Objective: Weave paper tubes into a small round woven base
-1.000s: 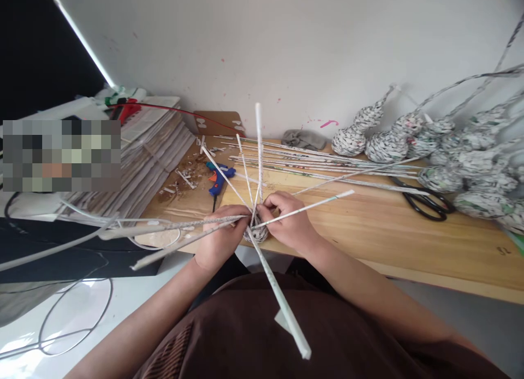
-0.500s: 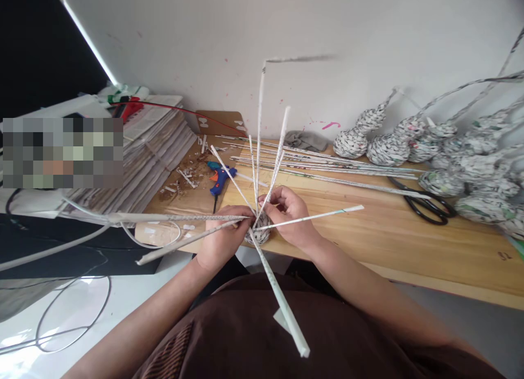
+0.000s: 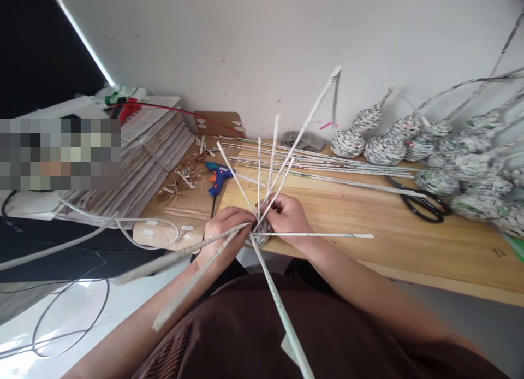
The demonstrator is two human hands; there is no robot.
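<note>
A small woven newspaper piece (image 3: 257, 238) sits between my hands at the table's front edge, with several rolled-paper sticks fanning out of it. My left hand (image 3: 224, 231) grips its left side, fingers closed near the base of the sticks. On the other side, my right hand (image 3: 289, 215) pinches a long rolled-paper stick (image 3: 313, 108) close to its base; this stick leans up to the right and its far end is bent sharply down. One stick (image 3: 276, 297) points toward my body, another (image 3: 327, 235) to the right. My fingers partly hide the woven piece.
Several loose paper sticks (image 3: 344, 169) lie across the wooden table (image 3: 368, 242). Black scissors (image 3: 426, 207) rest at right, before several woven gourd shapes (image 3: 347, 142). A blue glue gun (image 3: 219, 177) and paper scraps lie left, beside a tall newspaper stack (image 3: 159, 133).
The long bent stick has swung from upright to leaning right, its folded end now hanging down. The sticks at left have dropped lower, and the right-hand one has tipped down to nearly level.
</note>
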